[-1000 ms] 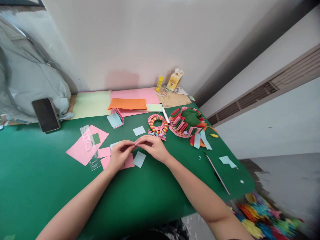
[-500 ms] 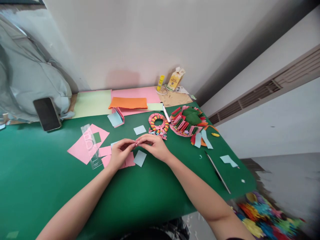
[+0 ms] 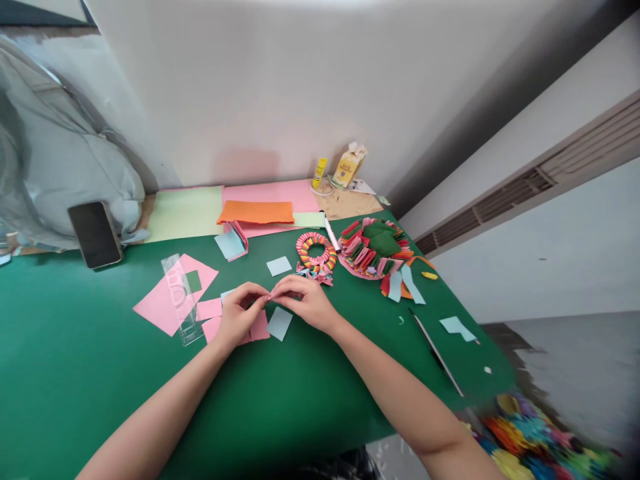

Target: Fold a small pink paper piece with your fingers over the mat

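Observation:
My left hand (image 3: 240,310) and my right hand (image 3: 305,300) meet fingertip to fingertip above the green table. Pinched between both is a small piece of pink paper (image 3: 270,297), mostly hidden by the fingers. Beneath my left hand lie pink paper pieces (image 3: 209,309), partly covered. Just under the fingertips is a light blue paper square (image 3: 279,324), and a second blue square (image 3: 279,266) lies beyond them. Past my right hand sits a ring of folded striped paper (image 3: 316,252), with small pink and blue folded pieces at its near edge.
A clear ruler (image 3: 183,300) lies over a pink sheet (image 3: 155,303) at left. A phone (image 3: 95,235) leans on a grey bag (image 3: 70,147). Right are a folded-paper piece with green leaves (image 3: 377,243), scissors or a blade (image 3: 437,352); behind, a glue stick (image 3: 319,173) and marker (image 3: 331,233).
The view has tilted slightly, so the table sits a little lower. Both hands stay together on the pink paper, their fingers shifted only slightly.

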Tool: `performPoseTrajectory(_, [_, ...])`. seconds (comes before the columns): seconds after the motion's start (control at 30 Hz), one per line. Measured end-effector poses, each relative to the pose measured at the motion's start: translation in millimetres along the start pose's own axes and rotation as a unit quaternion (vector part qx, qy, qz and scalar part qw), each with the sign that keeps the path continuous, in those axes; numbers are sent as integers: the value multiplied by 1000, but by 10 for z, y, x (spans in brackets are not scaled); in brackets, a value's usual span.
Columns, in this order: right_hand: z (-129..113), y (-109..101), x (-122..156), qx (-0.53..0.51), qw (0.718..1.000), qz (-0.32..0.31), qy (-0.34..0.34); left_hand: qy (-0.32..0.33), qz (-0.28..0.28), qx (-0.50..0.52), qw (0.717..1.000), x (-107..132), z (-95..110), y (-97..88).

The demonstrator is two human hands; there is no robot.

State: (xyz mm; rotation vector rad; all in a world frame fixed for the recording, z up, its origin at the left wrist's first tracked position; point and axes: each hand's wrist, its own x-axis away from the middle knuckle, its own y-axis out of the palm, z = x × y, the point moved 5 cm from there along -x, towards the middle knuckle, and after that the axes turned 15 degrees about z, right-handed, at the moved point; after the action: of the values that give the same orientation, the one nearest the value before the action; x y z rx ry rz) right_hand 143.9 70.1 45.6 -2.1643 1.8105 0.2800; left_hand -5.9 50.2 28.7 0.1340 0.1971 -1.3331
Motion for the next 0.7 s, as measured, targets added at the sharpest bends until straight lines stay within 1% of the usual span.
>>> performPoseTrajectory(0.17, [30,11,8,3,1000,3,17,14,2,-9,1000,5,18,-4])
performPoseTrajectory(0.23, [63,15,11,-7,999,8,39,14,5,-17,1000,8,18,-3])
performPoseTrajectory(0.37, [155,24,25,-56,993,15,107,-20,12,-4,1000,15,-31,4])
performPoseTrajectory(0.43, [183,21,27,-72,990,19,122,-37,7,9,999,21,-58,12])
performPoseTrajectory(0.57, [213,7,23,-86,986,27,142,-43,-9,14,999,32,-70,18])
performPoseTrajectory(0.7, [206,-3,20,-70,988,35,135,-41,-9,11,999,35,-56,13])
